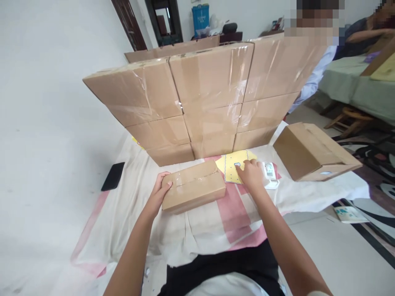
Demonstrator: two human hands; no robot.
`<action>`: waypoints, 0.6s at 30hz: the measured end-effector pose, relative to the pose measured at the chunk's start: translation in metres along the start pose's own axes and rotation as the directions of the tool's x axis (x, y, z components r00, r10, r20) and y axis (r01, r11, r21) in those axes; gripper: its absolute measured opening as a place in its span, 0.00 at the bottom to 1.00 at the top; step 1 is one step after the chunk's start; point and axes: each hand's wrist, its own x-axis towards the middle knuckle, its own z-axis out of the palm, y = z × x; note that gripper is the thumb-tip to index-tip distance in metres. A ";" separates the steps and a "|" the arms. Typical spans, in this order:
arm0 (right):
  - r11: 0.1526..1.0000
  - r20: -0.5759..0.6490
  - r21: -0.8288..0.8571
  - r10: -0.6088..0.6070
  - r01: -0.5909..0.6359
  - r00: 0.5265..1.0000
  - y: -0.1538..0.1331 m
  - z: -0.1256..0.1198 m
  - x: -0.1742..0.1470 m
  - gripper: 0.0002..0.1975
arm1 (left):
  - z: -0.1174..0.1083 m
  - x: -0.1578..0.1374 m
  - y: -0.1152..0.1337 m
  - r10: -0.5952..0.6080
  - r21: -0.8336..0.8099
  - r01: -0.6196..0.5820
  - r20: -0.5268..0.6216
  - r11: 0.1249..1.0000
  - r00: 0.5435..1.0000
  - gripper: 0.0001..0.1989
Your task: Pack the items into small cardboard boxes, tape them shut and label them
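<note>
A taped brown cardboard box (193, 185) lies flat on the cloth in front of me. My left hand (162, 187) grips its left end, thumb on the top face and fingers around the far side. To the right of the box, my right hand (251, 174) reaches over a yellow sheet (231, 160) with a blue dotted border. Its thumb and bent forefinger are apart, with the thumb tip near a small blue-edged mark on the sheet. Just beyond that hand stands a white device (270, 176) that looks like a tape or label dispenser, partly covered by the hand.
A wall of stacked, taped boxes (210, 82) rises behind the work area. Another carton (314, 150) sits at the right table edge, and a black phone (113, 176) lies at the left. Behind the stack stands a person in a light sleeve (317, 78).
</note>
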 end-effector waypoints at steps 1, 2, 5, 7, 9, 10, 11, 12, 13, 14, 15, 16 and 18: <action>1.000 0.010 -0.016 -0.004 0.004 1.000 -0.001 0.005 0.007 0.16 | 0.001 0.000 0.000 -0.002 -0.016 0.002 -0.016 1.000 1.000 0.22; 1.000 0.011 -0.011 -0.012 0.013 1.000 -0.003 0.010 0.011 0.15 | 0.003 0.000 0.000 -0.005 -0.033 0.004 -0.034 0.999 0.999 0.22; 0.999 0.009 0.020 -0.029 0.029 1.000 -0.010 0.023 0.015 0.13 | 0.007 0.000 -0.002 -0.023 -0.089 0.015 -0.092 0.996 0.996 0.23; 0.996 0.002 0.078 -0.052 0.051 0.999 -0.010 0.029 0.017 0.13 | 0.007 0.000 -0.005 -0.032 -0.124 0.016 -0.126 0.992 0.992 0.24; 0.983 0.001 0.164 -0.088 0.087 0.996 -0.006 0.032 0.019 0.12 | 0.007 0.000 -0.008 -0.032 -0.146 0.009 -0.159 0.989 0.987 0.25; 0.971 0.000 0.215 -0.108 0.106 0.994 -0.003 0.033 0.021 0.12 | 0.007 0.001 -0.009 -0.032 -0.154 0.005 -0.175 0.988 0.984 0.25; 0.955 -0.002 0.271 -0.127 0.123 0.992 0.000 0.034 0.022 0.11 | 0.007 0.001 -0.010 -0.034 -0.162 0.003 -0.188 0.987 0.982 0.26; 0.934 -0.007 0.331 -0.142 0.136 0.990 0.003 0.034 0.024 0.10 | 0.008 0.003 -0.012 -0.035 -0.170 0.000 -0.201 0.985 0.979 0.26; 0.908 -0.014 0.393 -0.154 0.147 0.988 0.006 0.034 0.026 0.09 | 0.009 0.005 -0.013 -0.033 -0.180 -0.006 -0.216 0.984 0.976 0.26; 0.876 -0.021 0.456 -0.164 0.156 0.986 0.008 0.034 0.027 0.08 | 0.010 0.009 -0.013 -0.026 -0.191 -0.020 -0.237 0.981 0.971 0.26; 0.840 -0.030 0.518 -0.171 0.161 0.985 0.009 0.034 0.027 0.07 | 0.012 0.013 -0.013 -0.014 -0.201 -0.040 -0.260 0.979 0.966 0.26; 0.801 -0.038 0.576 -0.176 0.166 0.984 0.010 0.033 0.028 0.06 | 0.013 0.017 -0.011 0.003 -0.209 -0.065 -0.284 0.976 0.959 0.25; 0.718 -0.050 0.675 -0.187 0.171 0.981 0.009 0.032 0.027 0.07 | 0.013 0.024 -0.003 0.047 -0.219 -0.124 -0.328 0.968 0.944 0.25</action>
